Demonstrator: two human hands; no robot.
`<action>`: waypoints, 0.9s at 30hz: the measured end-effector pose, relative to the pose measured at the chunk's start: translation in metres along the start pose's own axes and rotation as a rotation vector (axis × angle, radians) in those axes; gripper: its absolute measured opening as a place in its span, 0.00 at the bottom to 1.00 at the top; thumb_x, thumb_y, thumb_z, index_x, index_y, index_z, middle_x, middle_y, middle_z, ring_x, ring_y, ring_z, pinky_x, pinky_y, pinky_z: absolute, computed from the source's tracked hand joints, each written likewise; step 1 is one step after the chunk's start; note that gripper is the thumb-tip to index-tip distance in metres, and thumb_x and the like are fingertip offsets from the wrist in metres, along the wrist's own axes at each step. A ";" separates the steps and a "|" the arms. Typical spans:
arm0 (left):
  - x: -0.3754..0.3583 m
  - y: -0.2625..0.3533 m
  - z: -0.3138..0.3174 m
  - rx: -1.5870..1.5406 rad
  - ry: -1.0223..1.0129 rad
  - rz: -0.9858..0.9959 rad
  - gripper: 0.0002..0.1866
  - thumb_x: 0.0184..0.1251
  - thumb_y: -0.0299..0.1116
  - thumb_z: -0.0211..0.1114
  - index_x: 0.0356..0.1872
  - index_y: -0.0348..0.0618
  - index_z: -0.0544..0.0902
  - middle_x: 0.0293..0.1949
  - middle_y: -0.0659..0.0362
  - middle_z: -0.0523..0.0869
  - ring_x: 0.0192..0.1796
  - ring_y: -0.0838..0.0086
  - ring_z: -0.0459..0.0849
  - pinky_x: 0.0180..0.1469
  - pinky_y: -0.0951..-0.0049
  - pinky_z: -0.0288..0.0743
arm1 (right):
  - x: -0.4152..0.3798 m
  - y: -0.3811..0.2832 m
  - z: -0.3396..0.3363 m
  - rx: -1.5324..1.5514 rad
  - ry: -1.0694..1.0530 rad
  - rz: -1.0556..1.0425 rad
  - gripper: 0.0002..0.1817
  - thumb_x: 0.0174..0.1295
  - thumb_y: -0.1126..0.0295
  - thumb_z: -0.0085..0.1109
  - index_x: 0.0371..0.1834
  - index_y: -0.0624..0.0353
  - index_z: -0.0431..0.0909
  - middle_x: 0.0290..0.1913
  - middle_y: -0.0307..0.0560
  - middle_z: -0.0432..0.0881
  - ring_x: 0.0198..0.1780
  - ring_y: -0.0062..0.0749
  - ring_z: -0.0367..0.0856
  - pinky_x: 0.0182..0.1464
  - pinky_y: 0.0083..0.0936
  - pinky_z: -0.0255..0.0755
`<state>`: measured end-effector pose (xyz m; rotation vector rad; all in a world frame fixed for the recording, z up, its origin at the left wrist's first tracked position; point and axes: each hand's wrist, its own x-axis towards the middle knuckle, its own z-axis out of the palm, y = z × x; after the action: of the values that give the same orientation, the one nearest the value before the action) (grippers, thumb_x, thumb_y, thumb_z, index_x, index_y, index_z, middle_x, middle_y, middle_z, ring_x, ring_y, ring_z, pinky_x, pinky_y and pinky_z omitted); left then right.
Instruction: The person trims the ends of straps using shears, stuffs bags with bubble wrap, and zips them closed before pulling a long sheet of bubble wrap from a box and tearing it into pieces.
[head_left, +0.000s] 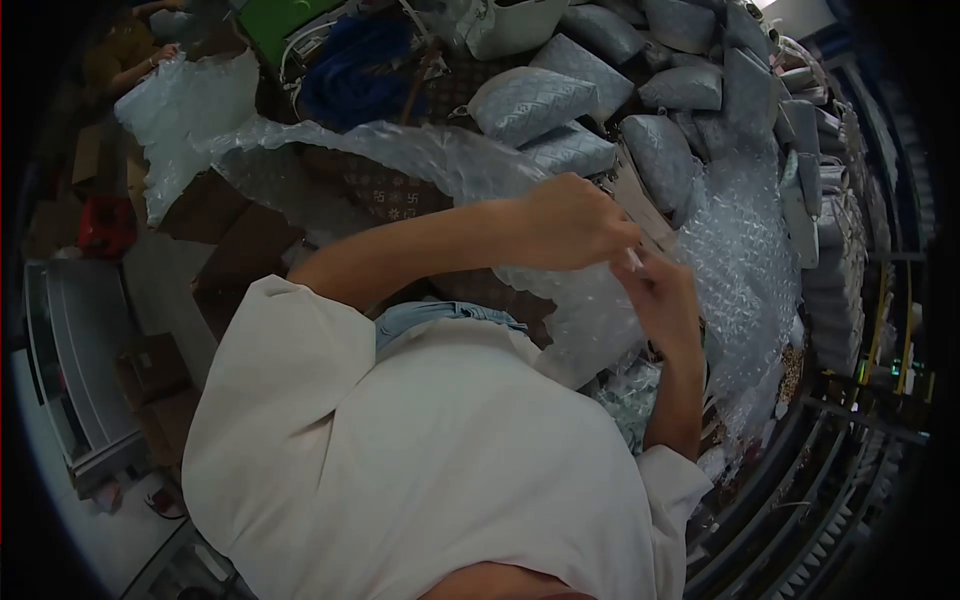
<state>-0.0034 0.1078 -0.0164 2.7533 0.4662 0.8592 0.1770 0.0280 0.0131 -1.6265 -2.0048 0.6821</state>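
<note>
In front of my chest, my left hand (575, 228) is closed, its fingers curled in a pinch. My right hand (660, 290) meets it from the right, also closed. A small whitish piece (633, 258) shows between the fingertips; its kind is hidden. Bubble wrap (745, 290) spreads to the right of my hands, and more clear wrap (590, 325) hangs below them. Just beyond my hands lies a pale flat strip (640, 195), partly covered.
Silvery-grey patterned pouches (535, 103) are heaped at the back right. A blue cloth bundle (355, 75) and a green item (275, 35) lie at the back. Cardboard boxes (235, 250) and a red object (107, 226) stand left. Another person's hand (165, 53) is at upper left. Metal racks (810, 500) line the right.
</note>
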 end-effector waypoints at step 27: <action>-0.037 -0.050 -0.050 -0.512 -0.334 -0.525 0.07 0.53 0.29 0.63 0.24 0.35 0.79 0.17 0.55 0.80 0.19 0.70 0.78 0.24 0.70 0.71 | 0.070 -0.052 0.007 0.026 0.000 -0.468 0.18 0.49 0.70 0.63 0.45 0.61 0.76 0.33 0.43 0.78 0.25 0.26 0.71 0.25 0.19 0.64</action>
<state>-0.0734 0.1459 -0.0097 2.0946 0.7329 0.3196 0.1202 0.0869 0.0440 -1.0767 -2.2492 0.5243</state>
